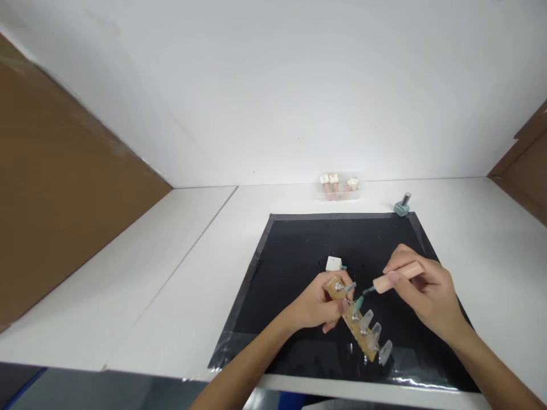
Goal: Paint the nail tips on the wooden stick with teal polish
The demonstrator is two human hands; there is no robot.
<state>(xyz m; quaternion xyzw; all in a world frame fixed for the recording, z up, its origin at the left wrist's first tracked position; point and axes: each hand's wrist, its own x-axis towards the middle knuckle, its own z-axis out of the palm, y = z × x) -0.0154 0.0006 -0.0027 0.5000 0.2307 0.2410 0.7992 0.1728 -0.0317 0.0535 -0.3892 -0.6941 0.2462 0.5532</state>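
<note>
My left hand (318,307) is closed around the upper end of a wooden strip (352,326) that carries several clip-held artificial nail tips. Two tips near my fingers look teal; the lower ones (376,336) are clear. In my right hand (423,293), a peach-coloured nail polish brush cap (395,279) is pinched, its teal-wet brush tip touching a nail tip near the strip's upper end. Both hands hover over a black mat (299,256). A small white polish bottle (334,264) stands open just behind my left hand.
At the mat's far right corner sits a teal polish bottle (402,206). A clear tray (339,188) with three white-capped bottles stands against the white back wall. Brown cardboard panels (64,171) flank the white table on both sides.
</note>
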